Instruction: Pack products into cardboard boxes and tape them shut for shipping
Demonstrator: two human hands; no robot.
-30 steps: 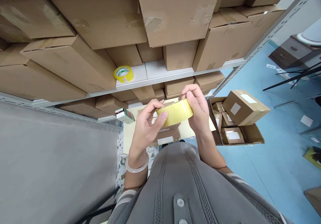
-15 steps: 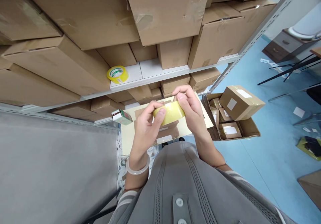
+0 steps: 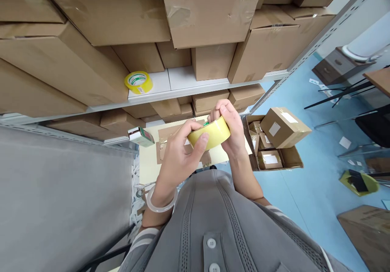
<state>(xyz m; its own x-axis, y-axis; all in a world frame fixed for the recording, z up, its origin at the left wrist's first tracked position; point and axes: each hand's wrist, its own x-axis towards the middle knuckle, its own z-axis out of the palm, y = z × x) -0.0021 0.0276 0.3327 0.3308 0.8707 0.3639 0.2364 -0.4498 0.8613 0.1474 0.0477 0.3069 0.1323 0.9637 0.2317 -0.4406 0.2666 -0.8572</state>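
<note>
**Tape roll gripped in both hands, its core half hidden**

You hold the yellow tape roll (image 3: 209, 132) in front of your chest, above the small table (image 3: 146, 158). Your left hand (image 3: 178, 158) presses its thumb on the outer band; your right hand (image 3: 230, 131) curls around the far side, fingers closed over the rim. Your fingers cover most of the roll's core. A flat cardboard piece (image 3: 163, 144) beneath is partly blocked. Another tape roll (image 3: 138, 82) sits on the shelf (image 3: 183, 81).

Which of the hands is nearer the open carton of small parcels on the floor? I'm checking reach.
Right. The right hand grips the tape roll just beside the open carton; the left hand holds the roll's far side, farther away.
</note>
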